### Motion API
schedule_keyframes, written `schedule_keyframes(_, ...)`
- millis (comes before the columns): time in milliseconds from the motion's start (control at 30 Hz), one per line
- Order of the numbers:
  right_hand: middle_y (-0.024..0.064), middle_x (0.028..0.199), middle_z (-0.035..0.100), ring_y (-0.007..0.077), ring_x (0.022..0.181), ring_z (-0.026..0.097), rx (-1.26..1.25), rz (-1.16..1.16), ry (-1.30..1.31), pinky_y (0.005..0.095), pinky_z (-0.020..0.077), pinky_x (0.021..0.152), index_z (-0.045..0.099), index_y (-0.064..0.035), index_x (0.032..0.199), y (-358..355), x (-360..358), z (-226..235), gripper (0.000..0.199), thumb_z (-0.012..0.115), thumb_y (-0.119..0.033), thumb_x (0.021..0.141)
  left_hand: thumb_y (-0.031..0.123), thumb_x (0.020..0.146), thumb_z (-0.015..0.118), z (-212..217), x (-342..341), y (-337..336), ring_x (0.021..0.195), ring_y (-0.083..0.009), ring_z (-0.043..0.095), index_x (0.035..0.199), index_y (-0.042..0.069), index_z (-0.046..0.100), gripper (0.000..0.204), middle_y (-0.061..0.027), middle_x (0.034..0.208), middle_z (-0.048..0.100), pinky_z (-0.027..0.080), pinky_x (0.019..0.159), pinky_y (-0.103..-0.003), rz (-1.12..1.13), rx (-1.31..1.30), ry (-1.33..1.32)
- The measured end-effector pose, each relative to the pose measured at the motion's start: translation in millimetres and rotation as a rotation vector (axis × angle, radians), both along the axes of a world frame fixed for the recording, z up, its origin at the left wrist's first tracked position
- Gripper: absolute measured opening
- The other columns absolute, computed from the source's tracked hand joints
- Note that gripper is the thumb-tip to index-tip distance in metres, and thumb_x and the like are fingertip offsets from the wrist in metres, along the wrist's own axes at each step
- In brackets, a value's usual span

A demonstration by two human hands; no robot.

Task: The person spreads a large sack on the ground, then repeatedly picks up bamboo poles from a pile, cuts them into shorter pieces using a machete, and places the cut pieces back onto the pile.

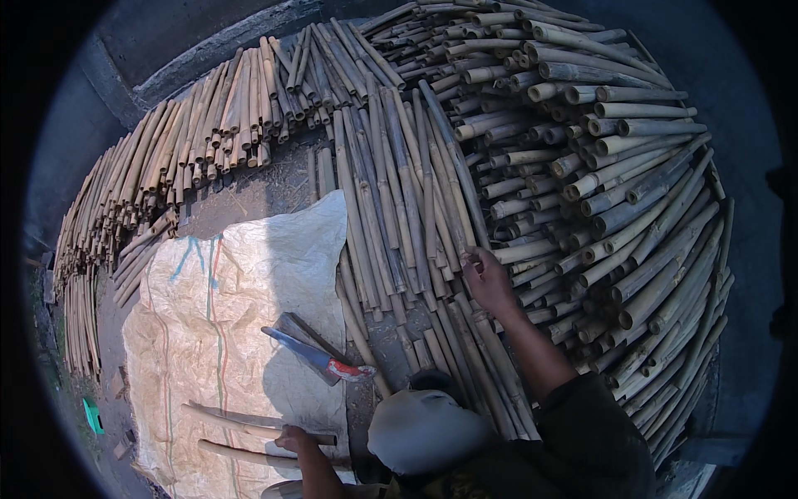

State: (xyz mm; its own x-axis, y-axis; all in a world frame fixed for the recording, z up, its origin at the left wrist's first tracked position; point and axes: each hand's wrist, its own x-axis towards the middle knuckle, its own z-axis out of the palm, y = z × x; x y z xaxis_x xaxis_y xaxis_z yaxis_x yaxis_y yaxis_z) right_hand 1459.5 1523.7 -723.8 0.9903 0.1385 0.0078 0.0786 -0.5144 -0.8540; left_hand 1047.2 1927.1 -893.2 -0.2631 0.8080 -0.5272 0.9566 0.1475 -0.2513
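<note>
My right hand [488,279] reaches forward and grips a long bamboo pole [453,158] lying on top of a row of split bamboo poles [391,200]. My left hand [293,438] rests low on the white woven sack [224,324] and holds a split bamboo strip [249,420] lying flat. A second strip [237,453] lies just below it. A cleaver with a red handle [312,353] lies on the sack between my hands, untouched.
A large pile of round bamboo poles [615,191] fills the right side. More stacked bamboo [191,133] lies at the far left and back. A concrete ledge [208,41] runs behind. A small green object [93,416] sits on the ground at left.
</note>
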Motion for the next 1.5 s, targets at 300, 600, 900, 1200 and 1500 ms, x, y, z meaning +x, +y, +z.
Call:
schedule_keyframes(300, 0.0216, 0.103, 0.064, 0.0369, 0.089, 0.066, -0.367, -0.398, -0.497, 0.0447, 0.0528, 0.075, 0.059, 0.0026, 0.125, -76.0, -4.4, 136.1, 0.041, 0.07, -0.02, 0.093, 0.029, 0.093, 0.066, -9.7, 19.6, -7.3, 0.106, -0.0328, 0.067, 0.126, 0.002, 0.061, 0.044, -0.0142, 0.119, 0.068, 0.057, 0.085, -0.045, 0.63, 0.351, -0.794)
schedule_keyframes(600, 0.02, 0.108, 0.061, 0.0383, 0.099, 0.066, -0.977, -0.55, -0.256, 0.0456, 0.0534, 0.085, 0.058, -0.0013, 0.123, -138.7, 14.1, 183.1, 0.055, 0.08, -0.031, 0.083, 0.032, 0.094, 0.064, 20.7, 109.3, 47.2, 0.1, -0.0306, 0.065, 0.128, 0.002, 0.059, 0.045, -0.0122, 0.117, 0.065, 0.056, 0.082, -0.043, 0.382, 0.114, -1.11)
schedule_keyframes(900, 0.0208, 0.1, 0.064, 0.0292, 0.084, 0.07, -0.128, -0.913, -0.222, 0.0442, 0.0572, 0.071, 0.05, 0.0063, 0.116, -176.1, 17.5, 204.3, 0.044, 0.061, -0.029, 0.093, 0.034, 0.095, 0.061, 56.1, 154.9, 68.9, 0.095, -0.0285, 0.062, 0.129, 0.002, 0.058, 0.047, -0.0102, 0.116, 0.062, 0.055, 0.078, -0.041, 0.236, -0.027, -1.262)
schedule_keyframes(1200, 0.0077, 0.076, 0.06, 0.0191, 0.056, 0.059, 1.147, -0.765, -0.063, 0.0298, 0.0415, 0.046, 0.053, -0.0065, 0.103, -213.5, 6.6, 203.6, 0.027, 0.059, -0.033, 0.1, 0.037, 0.097, 0.059, 83.0, 173.9, 66.1, 0.089, -0.0263, 0.06, 0.13, 0.002, 0.057, 0.048, -0.0082, 0.114, 0.06, 0.054, 0.075, -0.039, 0.129, -0.153, -1.334)
schedule_keyframes(1500, 0.0059, 0.076, 0.062, 0.0162, 0.059, 0.065, 0.804, -0.647, 0.021, 0.0284, 0.0498, 0.046, 0.055, -0.0052, 0.104, -151.3, 17.4, 214.0, 0.042, 0.05, -0.046, 0.106, 0.042, 0.104, 0.047, 152.7, 206.7, 19.9, 0.115, -0.0346, 0.062, 0.146, 0.007, 0.049, 0.054, -0.0206, 0.139, 0.055, 0.049, 0.094, -0.045, -0.128, -0.403, -1.475)
